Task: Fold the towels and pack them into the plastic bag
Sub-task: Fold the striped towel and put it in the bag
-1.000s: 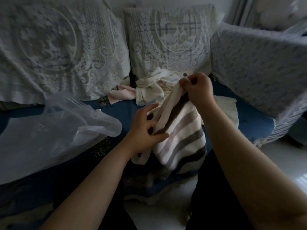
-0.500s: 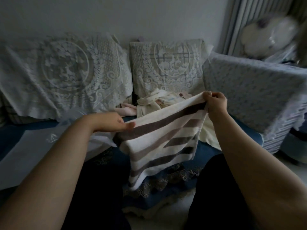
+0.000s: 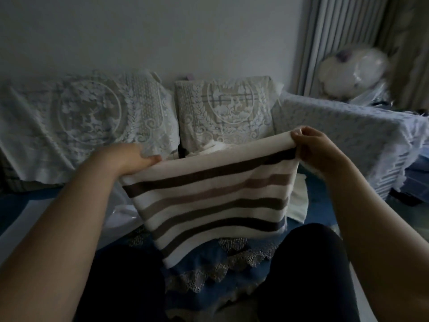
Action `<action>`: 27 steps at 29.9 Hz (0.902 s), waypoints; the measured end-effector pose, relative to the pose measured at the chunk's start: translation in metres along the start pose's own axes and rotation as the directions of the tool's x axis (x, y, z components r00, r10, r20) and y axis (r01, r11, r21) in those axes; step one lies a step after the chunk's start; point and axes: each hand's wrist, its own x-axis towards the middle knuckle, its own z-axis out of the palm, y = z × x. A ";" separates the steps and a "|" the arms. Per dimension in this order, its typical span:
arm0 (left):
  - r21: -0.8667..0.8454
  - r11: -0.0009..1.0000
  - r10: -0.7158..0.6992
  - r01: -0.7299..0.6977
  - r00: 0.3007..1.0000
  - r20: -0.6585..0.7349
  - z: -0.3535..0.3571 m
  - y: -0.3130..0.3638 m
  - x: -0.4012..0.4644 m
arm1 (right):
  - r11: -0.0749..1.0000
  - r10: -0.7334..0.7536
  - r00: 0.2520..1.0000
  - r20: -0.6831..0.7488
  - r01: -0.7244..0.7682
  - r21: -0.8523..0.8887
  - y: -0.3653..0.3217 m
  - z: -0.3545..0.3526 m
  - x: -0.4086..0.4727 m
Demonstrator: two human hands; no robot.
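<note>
A cream towel with brown and grey stripes [image 3: 209, 196] hangs spread out in front of me above the sofa seat. My left hand [image 3: 130, 156] pinches its upper left corner and my right hand [image 3: 318, 149] pinches its upper right corner, so the top edge is pulled taut. Behind the towel only the tops of a pile of pale towels [image 3: 216, 147] show. A clear plastic bag [image 3: 120, 212] lies on the seat at the left, mostly hidden by my left forearm. A cream cloth [image 3: 299, 205] peeks out at the striped towel's right edge.
Lace-covered sofa cushions [image 3: 222, 112] stand at the back and a covered armrest [image 3: 348, 135] at the right. The blue seat cover [image 3: 220, 263] has a lace trim at its front edge. My dark-trousered knees are below. A wrapped fan [image 3: 352, 70] stands by the curtain.
My hands have drawn apart and lifted, opening the bunched striped towel into a flat, taut sheet. The view has tilted upward, showing more wall.
</note>
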 end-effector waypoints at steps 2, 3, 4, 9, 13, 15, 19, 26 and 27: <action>-0.002 1.000 -0.018 0.018 1.000 0.009 -0.019 0.003 0.004 | 0.999 -0.020 0.999 0.027 0.021 -0.038 -0.012 -0.001 0.003; -0.042 0.999 -0.020 0.020 1.000 0.004 -0.026 0.005 0.008 | 0.989 -0.039 0.999 -0.015 0.036 -0.143 -0.014 -0.001 0.008; -0.078 0.997 -0.009 0.010 1.000 0.009 -0.029 0.007 0.016 | 0.954 -0.062 0.996 -0.068 0.039 -0.296 -0.013 0.001 0.015; -0.114 0.993 -0.066 0.042 0.975 -0.211 0.015 0.022 0.057 | 0.602 -0.208 0.958 -0.199 -0.035 -0.798 0.027 0.000 0.071; -0.370 0.923 -0.214 -0.107 0.656 -0.723 0.033 0.040 0.069 | 0.688 -0.413 0.842 -0.347 0.038 -0.725 0.021 0.009 0.096; -0.362 0.913 -0.215 -0.188 0.533 -0.819 0.030 0.042 0.074 | 0.770 -0.496 0.781 -0.381 0.192 -0.609 0.010 0.013 0.096; -0.080 0.973 0.046 -0.215 0.524 -0.851 0.056 0.034 0.068 | 0.808 -0.488 0.790 -0.371 0.248 -0.535 0.023 0.000 0.084; 0.072 0.973 0.218 -0.220 0.975 0.035 0.124 0.029 0.029 | 0.737 0.232 0.953 -0.195 -0.303 -0.604 0.108 -0.059 0.037; 0.098 0.965 0.223 -0.244 0.956 0.189 0.128 0.030 0.026 | 0.651 0.367 0.920 -0.137 -0.359 -0.669 0.117 -0.069 0.030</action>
